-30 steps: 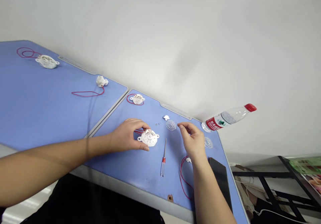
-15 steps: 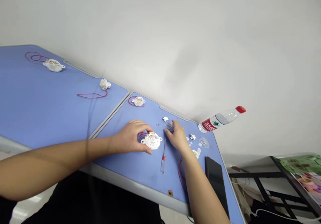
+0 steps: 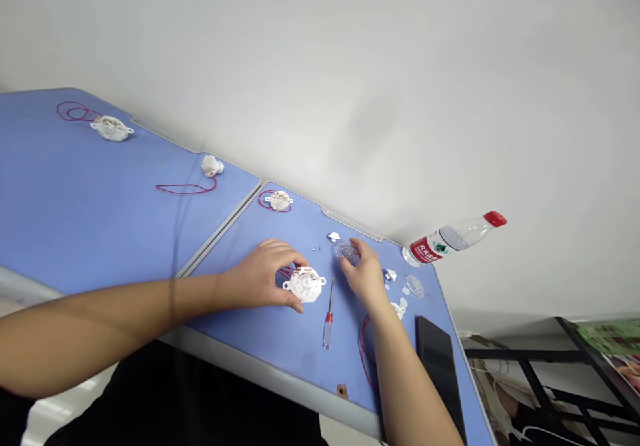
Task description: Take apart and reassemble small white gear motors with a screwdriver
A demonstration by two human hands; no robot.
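My left hand (image 3: 273, 276) grips the edge of a white plastic gear housing (image 3: 306, 286) between thumb and fingers. The housing has two mounting ears and small white gear parts on its upward face, with red wires (image 3: 286, 273) leading off beside the fingers. My right hand (image 3: 364, 271) rests by a clear round plastic cover (image 3: 345, 251), thumb and index finger apart at its near right side; part of the cover is hidden by the fingers. Between the hands lies a screwdriver (image 3: 328, 323) with a clear and red handle. Tiny screws (image 3: 317, 249) lie beyond the housing.
A white cap-like part (image 3: 333, 237) sits behind the cover. To the right are another clear cover (image 3: 414, 286), a water bottle (image 3: 445, 241) and a black phone (image 3: 440, 366). Wired housings (image 3: 279, 200) lie further left, one (image 3: 111, 128) on the adjoining table.
My right hand has shifted slightly right, its thumb drawing back from the clear cover. The left hand keeps hold of the housing. The whole view has shifted a little.
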